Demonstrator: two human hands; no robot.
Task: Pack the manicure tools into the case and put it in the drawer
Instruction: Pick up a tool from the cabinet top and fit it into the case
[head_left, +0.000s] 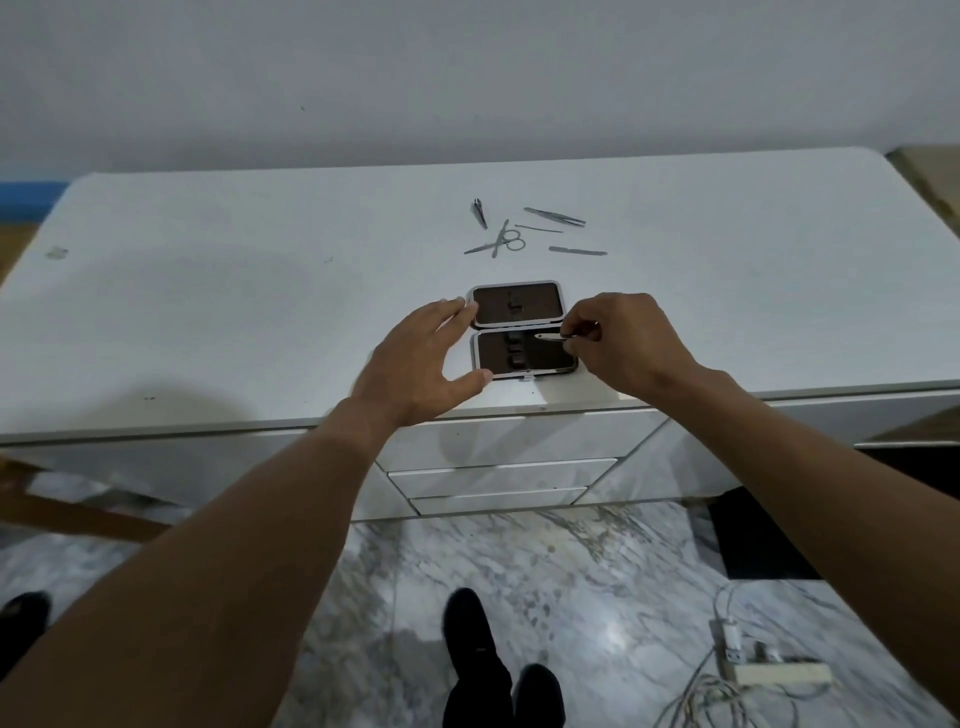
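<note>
Case (515, 313) first, as we see it: it lies opened flat on the white desk (208, 291), its two dark-lined halves one behind the other with the hinge between them.

At the case's left side our left hand (415, 364) is spread and relaxed, holding nothing. Its fingertips touch the left edge of the far half and the thumb tip touches the near half's left corner.

At the case's right side our right hand (623, 348) pinches a small metal tool (550, 337) between thumb and forefinger. The tool's tip points left over the right part of the near half; we cannot tell whether it touches the lining.

Beyond the case, well apart from it, the other tools lie loose on the desk: scissors (511, 241) crossed by a slim implement, tweezers (556, 216) farther right, a thin stick (537, 228), a flat file (577, 251) and a pointed tool (479, 212) on the left.

Below the case, three drawers (501, 475) sit shut in the desk's front.
</note>
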